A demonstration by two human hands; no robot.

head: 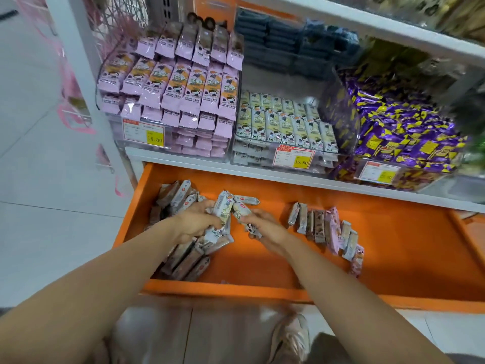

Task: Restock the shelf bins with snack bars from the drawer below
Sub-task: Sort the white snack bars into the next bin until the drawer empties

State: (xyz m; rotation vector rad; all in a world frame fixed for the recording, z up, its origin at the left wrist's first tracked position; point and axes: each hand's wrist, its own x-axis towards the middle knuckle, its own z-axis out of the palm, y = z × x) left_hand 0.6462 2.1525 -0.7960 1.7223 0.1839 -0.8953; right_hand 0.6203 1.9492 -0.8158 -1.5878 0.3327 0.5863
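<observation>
the orange drawer (262, 261) stands pulled out across the lower middle of the frame. its front rim is nearest me and its back sits under the white shelf edge (262, 177), which hangs close above it. bare orange floor shows between the two heaps of stock and along the right side, so that is the open room.

my left hand (195, 223) and right hand (265, 228) meet just left of the drawer's centre. both have fingers curled round a small bunch of pale bars (223, 212), held a little above the drawer floor. under and behind my left hand a loose pile (183, 258) of bars runs from the back left corner to the front rim. right of centre a row (328, 232) of bars stands on edge, slanting toward the lower right, some of them pink.

on the shelf above, the clear bin at upper left (118, 135) is heaped over its rim with pink bars (183, 85). the middle bin (241, 151) holds cream bars (283, 124) about level with its rim. the right bin (338, 111) is full of purple packs (399, 124). dark blue packs (288, 43) are stacked behind, at the top of the frame.
</observation>
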